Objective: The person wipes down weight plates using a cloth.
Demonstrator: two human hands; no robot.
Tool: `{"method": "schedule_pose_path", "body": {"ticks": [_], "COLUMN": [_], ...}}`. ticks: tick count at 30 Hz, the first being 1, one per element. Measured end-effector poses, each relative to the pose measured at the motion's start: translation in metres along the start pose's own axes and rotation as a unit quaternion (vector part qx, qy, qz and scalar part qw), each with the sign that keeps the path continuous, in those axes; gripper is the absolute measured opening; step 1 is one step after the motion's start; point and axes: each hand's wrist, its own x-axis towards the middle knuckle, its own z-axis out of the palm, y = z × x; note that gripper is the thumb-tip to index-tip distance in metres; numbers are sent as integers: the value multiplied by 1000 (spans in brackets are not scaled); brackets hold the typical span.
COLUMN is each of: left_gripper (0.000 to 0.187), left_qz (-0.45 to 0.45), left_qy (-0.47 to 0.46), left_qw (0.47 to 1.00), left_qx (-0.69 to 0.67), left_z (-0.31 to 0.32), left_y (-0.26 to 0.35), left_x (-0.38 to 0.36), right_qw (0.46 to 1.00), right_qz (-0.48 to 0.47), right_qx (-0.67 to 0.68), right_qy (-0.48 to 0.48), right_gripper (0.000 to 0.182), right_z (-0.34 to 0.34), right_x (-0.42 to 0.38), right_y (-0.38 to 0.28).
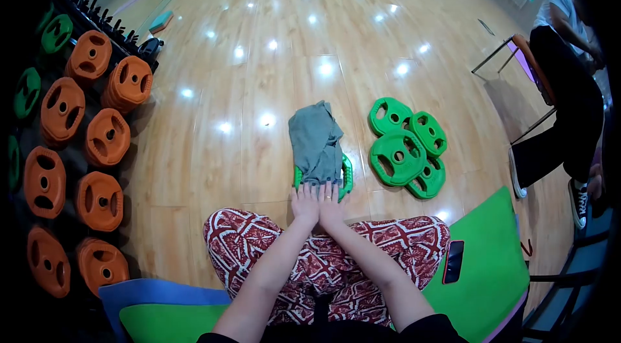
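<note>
A grey-green cloth (315, 142) lies crumpled over a green weight plate (347, 178) on the floor in front of my crossed legs. Only parts of the plate's rim and handles show on either side of the cloth. My left hand (305, 202) rests on the near edge of the cloth, fingers stretched forward. Close against it, my right hand (331, 202) lies the same way, its fingers extended on the cloth and plate. To the right, several green weight plates (398, 156) lie overlapping in a pile.
Orange weight plates (103, 200) hang on a rack at the left. A phone (454, 261) lies on a green mat (488, 246) beside my right knee. At the right, a person (561, 84) is by a chair (532, 65). A foam block (161, 21) lies farther back.
</note>
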Motion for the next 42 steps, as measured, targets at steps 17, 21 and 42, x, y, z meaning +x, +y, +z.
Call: {"method": "schedule_pose_path", "body": {"ticks": [17, 21, 42], "left_gripper": [55, 55, 65], "left_qz": [90, 106, 52], "left_qy": [-12, 1, 24], "left_qw": [995, 994, 997], "left_qx": [-50, -22, -58], "left_z": [-15, -12, -7], "left_y": [33, 28, 25], "left_x": [-10, -6, -13], "right_qw": [987, 992, 981], "right_qz": [13, 10, 9], "right_qx": [-149, -102, -44], "right_qy": [-62, -70, -191], "right_gripper": [47, 47, 47], "right_z": [-11, -12, -37], "right_x": [-10, -12, -4], "right_y": [40, 37, 32]}}
